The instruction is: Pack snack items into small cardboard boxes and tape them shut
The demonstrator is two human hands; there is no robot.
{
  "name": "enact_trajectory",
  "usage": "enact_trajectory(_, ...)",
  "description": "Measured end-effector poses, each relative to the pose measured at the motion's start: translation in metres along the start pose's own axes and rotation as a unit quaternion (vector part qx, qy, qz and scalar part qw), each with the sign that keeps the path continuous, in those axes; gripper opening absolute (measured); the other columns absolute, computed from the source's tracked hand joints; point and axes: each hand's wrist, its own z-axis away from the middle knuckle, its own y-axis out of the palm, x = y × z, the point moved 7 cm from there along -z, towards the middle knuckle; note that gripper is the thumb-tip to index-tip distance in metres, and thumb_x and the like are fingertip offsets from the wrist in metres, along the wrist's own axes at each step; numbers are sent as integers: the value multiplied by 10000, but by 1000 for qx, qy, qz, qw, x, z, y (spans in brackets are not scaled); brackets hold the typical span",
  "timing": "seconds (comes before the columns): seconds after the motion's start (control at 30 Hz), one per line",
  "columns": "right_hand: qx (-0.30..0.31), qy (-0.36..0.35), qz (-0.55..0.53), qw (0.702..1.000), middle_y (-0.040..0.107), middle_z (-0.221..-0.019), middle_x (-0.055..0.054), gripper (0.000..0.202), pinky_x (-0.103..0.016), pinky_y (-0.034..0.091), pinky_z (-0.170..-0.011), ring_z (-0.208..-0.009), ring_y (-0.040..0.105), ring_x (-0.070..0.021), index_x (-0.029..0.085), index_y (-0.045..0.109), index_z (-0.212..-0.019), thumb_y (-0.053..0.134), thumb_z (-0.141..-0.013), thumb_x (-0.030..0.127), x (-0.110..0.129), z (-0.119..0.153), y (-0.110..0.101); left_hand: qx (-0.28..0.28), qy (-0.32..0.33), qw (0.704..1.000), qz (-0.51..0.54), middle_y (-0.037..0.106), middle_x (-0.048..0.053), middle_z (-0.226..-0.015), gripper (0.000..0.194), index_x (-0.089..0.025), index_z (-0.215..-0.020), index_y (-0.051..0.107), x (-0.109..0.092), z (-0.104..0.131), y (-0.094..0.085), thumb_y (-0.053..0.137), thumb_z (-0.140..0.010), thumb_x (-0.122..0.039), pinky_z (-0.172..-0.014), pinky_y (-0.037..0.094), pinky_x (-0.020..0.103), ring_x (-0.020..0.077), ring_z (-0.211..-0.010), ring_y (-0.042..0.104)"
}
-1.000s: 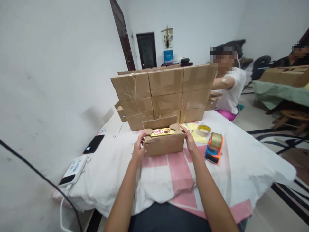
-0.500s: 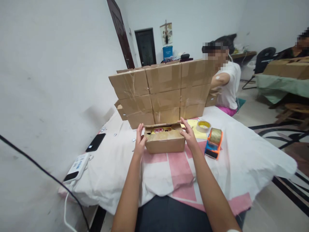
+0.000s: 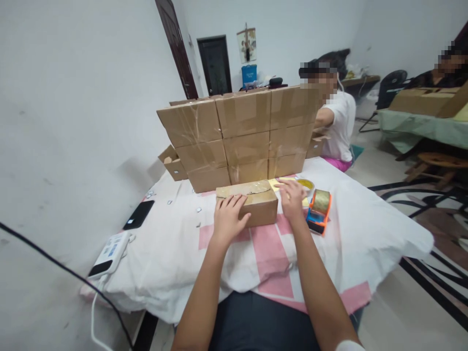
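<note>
A small cardboard box (image 3: 261,214) lies in front of me with its top flaps folded down, and the seam between them looks ragged. My left hand (image 3: 229,217) grips the box's near left edge, fingers over the top and thumb against the front. Just off the box's right end, my right hand (image 3: 291,197) hovers with loosely bent fingers that are apart and hold nothing. Close to its right stands an orange and blue tape dispenser (image 3: 319,213) carrying a roll of brown tape. A loose tape roll (image 3: 304,185) lies behind that hand, partly hidden.
Stacked cardboard boxes (image 3: 244,141) form a wall behind the box. An open box (image 3: 173,163) stands at its left. A phone (image 3: 139,214) and a white power strip (image 3: 109,253) lie along the left table side. A co-worker in a white shirt (image 3: 341,122) sits beyond the stack.
The box's flaps have come down, covering the printed contents seen before. My left hand has shifted onto the front and top, and my right hand has come off the box's right end.
</note>
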Motion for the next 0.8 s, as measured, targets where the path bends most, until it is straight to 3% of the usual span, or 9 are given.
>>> enact_trajectory(0.07,-134,69,40,988,645,-1114,-134,232,-579,277,-1098,-1189,505,-321,196,653,-915,439,-917,285,-22,2,-38,-12,-7,999,39,632,64,-1421,528,-316,-1354,613,5,-3,4,712,-835,-311,-1114,327,525,353,-1331,524)
enact_trajectory(0.13,-268,153,81,948,596,-1129,-145,114,-565,332,-1075,-1171,506,-328,201,576,-915,542,-829,267,-50,11,-79,-27,-4,997,79,670,85,-1359,510,-319,-1292,657,11,-7,5,758,-793,-294,-1088,336,542,386,-1268,563)
enact_trajectory(0.2,-333,238,77,909,582,-1098,-135,210,-522,418,-1021,-1105,544,-315,211,518,-897,640,-731,250,-81,22,-106,-36,3,994,100,695,95,-1307,470,-319,-1251,680,16,-12,5,775,-790,-312,-1084,333,549,392,-1211,592)
enact_trajectory(0.27,-278,322,-13,905,599,-948,-96,225,-459,517,-882,-935,603,-274,217,498,-848,668,-715,280,-112,26,-108,-36,8,994,104,705,99,-1278,420,-320,-1235,687,20,-17,7,757,-822,-348,-1090,332,543,382,-1191,601)
enact_trajectory(0.37,-89,411,-184,888,623,-737,-42,159,-347,549,-631,-701,628,-213,197,573,-813,643,-751,326,-136,29,-79,-39,6,994,103,707,110,-1266,367,-320,-1217,699,24,-22,10,723,-856,-381,-1101,323,546,383,-1221,581)
enact_trajectory(0.53,86,386,-265,880,756,-778,-87,259,-268,554,-584,-673,695,-191,128,710,-881,739,-631,188,-123,32,-55,-49,-1,993,111,722,96,-1232,351,-338,-1197,710,35,-25,11,725,-852,-403,-1127,287,570,390,-1247,555)
enact_trajectory(0.63,192,344,-332,857,793,-902,-144,382,-273,585,-628,-737,740,-209,105,725,-954,841,-634,276,-105,34,-36,-39,9,994,103,689,107,-1293,423,-328,-1268,678,35,-25,5,724,-856,-415,-1150,242,587,398,-1274,536)
enact_trajectory(0.73,164,304,-393,852,794,-868,-132,521,-287,596,-620,-735,755,-226,115,708,-983,895,-627,447,-88,29,-24,-83,11,994,76,586,138,-1412,514,-289,-1378,602,21,-19,-7,678,-894,-444,-1162,215,584,407,-1343,452)
enact_trajectory(0.8,107,283,-425,853,778,-774,-86,544,-307,601,-597,-671,744,-224,140,694,-957,891,-626,524,-75,24,-18,-117,12,990,79,589,147,-1343,461,-266,-1338,628,-1,-11,-8,634,-922,-467,-1120,298,537,378,-1277,477)
